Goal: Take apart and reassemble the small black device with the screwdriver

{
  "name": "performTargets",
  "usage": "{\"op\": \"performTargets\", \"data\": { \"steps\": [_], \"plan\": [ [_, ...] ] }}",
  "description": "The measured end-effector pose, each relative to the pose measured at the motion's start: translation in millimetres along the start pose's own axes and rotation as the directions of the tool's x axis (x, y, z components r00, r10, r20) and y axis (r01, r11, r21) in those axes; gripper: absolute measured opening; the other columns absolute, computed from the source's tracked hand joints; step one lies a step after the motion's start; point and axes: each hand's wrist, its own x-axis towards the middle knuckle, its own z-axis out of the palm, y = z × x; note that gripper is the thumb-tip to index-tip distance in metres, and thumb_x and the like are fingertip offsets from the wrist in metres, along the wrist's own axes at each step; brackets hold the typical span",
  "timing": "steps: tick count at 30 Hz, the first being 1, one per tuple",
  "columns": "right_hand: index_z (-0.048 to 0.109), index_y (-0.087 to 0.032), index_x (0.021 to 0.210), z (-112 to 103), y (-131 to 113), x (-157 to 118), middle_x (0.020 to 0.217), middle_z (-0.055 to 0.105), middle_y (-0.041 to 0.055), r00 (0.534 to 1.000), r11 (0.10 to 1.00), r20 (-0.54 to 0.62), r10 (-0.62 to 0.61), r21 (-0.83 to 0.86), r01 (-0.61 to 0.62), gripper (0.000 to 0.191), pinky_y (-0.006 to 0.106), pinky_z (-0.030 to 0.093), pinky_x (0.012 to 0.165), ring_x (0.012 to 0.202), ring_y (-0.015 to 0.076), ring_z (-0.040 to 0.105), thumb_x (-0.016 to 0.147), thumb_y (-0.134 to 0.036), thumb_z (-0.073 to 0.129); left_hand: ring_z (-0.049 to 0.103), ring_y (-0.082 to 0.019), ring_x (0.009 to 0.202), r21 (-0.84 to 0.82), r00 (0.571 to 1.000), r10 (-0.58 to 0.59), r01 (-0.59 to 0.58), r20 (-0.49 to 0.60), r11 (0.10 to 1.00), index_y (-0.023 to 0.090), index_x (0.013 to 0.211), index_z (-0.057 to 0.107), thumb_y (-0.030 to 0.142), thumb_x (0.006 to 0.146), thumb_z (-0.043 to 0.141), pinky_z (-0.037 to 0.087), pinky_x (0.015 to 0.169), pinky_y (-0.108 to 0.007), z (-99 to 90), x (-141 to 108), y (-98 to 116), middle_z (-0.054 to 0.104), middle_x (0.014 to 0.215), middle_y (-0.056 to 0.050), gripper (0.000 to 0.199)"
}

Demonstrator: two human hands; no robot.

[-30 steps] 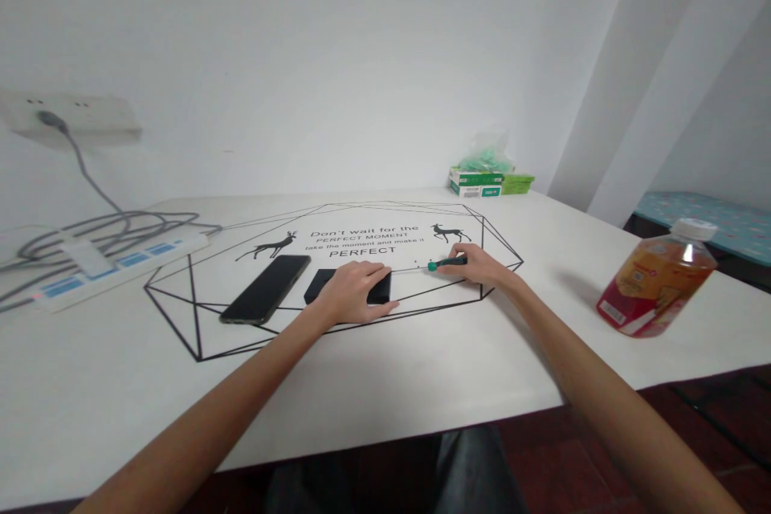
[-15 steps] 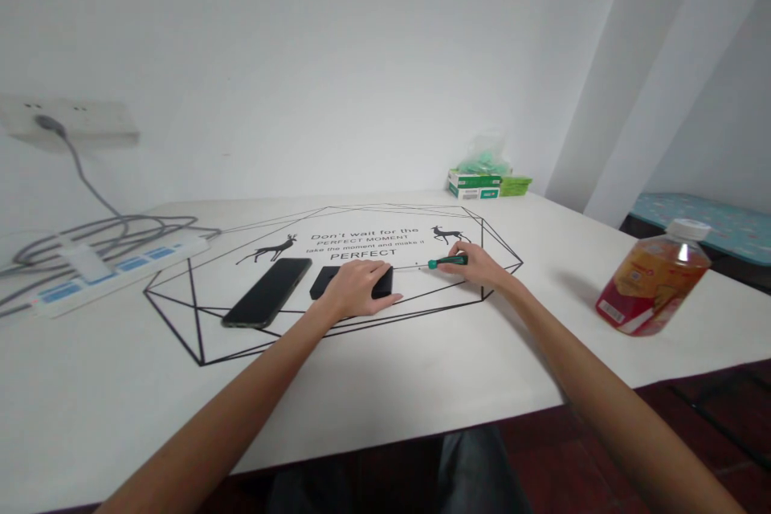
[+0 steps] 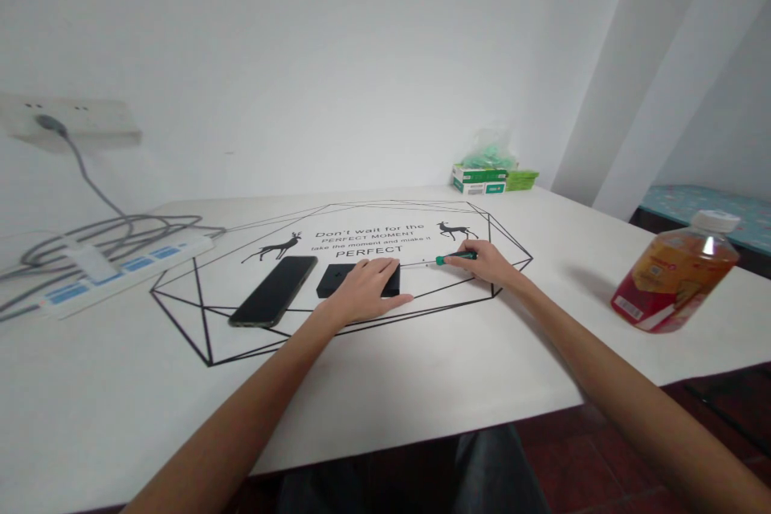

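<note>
A flat black box (image 3: 328,281) lies on the white table, partly covered by my left hand (image 3: 366,289). The fingers of that hand rest across the box's top and far edge, while the thumb points out to the right along the near side. My right hand (image 3: 487,262) is closed around the green-and-black handle of a screwdriver (image 3: 446,260). Its thin shaft points left, level with the table, and reaches the right side of the box; the exact contact of the tip cannot be made out. Several tiny dark specks lie by the shaft.
A black phone (image 3: 274,291) lies left of the box. Further left are a white power strip (image 3: 136,269) and coiled grey cable (image 3: 48,245). An orange drink bottle (image 3: 675,273) stands at the right. Small green-and-white boxes (image 3: 480,179) sit at the back by the wall.
The whole view has shifted slightly, so things appear a little further right. My left hand still rests on the box, and the screwdriver stays in my right hand at the box's side.
</note>
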Motion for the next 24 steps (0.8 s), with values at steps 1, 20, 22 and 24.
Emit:
{"op": "performTargets", "data": {
  "steps": [1, 20, 22, 24],
  "plan": [
    [0.060, -0.018, 0.066, 0, -1, 0, 0.062, 0.057, 0.0018, 1.000, 0.999, -0.009, -0.018, -0.031, 0.017, 0.049, 0.028, 0.032, 0.058, 0.062, 0.0166, 0.050, 0.075, -0.066, 0.056, 0.045, -0.031, 0.127, 0.004, 1.000, -0.002, 0.002, 0.019, 1.000, 0.013, 0.132, 0.046, 0.064, 0.089, 0.039, 0.031, 0.106, -0.046, -1.3, -1, 2, 0.050, 0.139, -0.017, 0.066],
    [0.061, -0.018, 0.065, 4, -7, -6, 0.057, 0.051, 0.0011, 0.999, 0.998, -0.046, -0.012, -0.058, 0.009, 0.055, 0.029, 0.030, 0.056, 0.058, 0.0155, 0.045, 0.084, -0.065, 0.042, 0.038, -0.031, 0.133, -0.037, 0.991, -0.056, 0.060, 0.120, 0.997, 0.014, 0.136, 0.041, 0.059, 0.090, 0.040, 0.022, 0.111, -0.052, -8.3, -4, 5, 0.042, 0.144, -0.019, 0.065],
    [0.062, -0.019, 0.073, 6, -5, -7, 0.064, 0.055, 0.0017, 0.999, 1.000, -0.052, -0.005, -0.014, 0.005, 0.050, 0.029, 0.032, 0.059, 0.062, 0.0166, 0.047, 0.083, -0.064, 0.045, 0.041, -0.032, 0.131, -0.049, 0.994, -0.045, 0.050, 0.095, 0.998, 0.013, 0.136, 0.042, 0.058, 0.090, 0.042, 0.024, 0.110, -0.052, -6.1, -4, 4, 0.045, 0.142, -0.019, 0.064],
    [0.060, -0.020, 0.086, 9, -1, -6, 0.070, 0.059, 0.0015, 0.998, 0.999, -0.069, 0.013, 0.052, -0.009, 0.045, 0.028, 0.035, 0.061, 0.065, 0.0174, 0.050, 0.075, -0.063, 0.058, 0.042, -0.032, 0.130, -0.055, 0.998, -0.032, 0.036, 0.063, 0.998, 0.013, 0.135, 0.043, 0.058, 0.089, 0.043, 0.026, 0.109, -0.052, -3.6, -4, 2, 0.046, 0.141, -0.019, 0.064]
  ]
}}
